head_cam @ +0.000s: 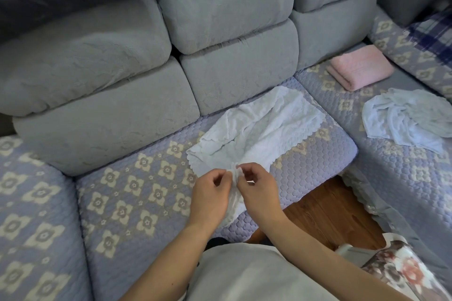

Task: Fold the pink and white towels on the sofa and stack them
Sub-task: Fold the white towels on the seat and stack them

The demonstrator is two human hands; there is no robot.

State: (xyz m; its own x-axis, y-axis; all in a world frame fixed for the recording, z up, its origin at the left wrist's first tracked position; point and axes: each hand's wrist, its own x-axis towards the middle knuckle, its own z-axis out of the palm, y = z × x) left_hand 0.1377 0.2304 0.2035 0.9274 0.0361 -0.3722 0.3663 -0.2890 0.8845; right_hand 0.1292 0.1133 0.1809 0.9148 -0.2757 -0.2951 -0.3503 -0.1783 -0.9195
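Observation:
A white towel with scalloped edges (259, 127) lies rumpled on the sofa seat (137, 190), its near end hanging over the front edge. My left hand (210, 199) and my right hand (256, 190) both pinch that near edge, close together, bunching the cloth between them. A folded pink towel (359, 69) rests at the back right of the seat by the corner cushions. A second white towel (406, 120) lies crumpled on the right section of the sofa, in front of the pink one.
Grey back cushions (220, 19) line the rear of the sofa. A blue plaid cloth (433, 32) sits at the far right. Wooden floor (327, 212) shows in the gap between the seat sections. A floral fabric (401, 269) lies at lower right.

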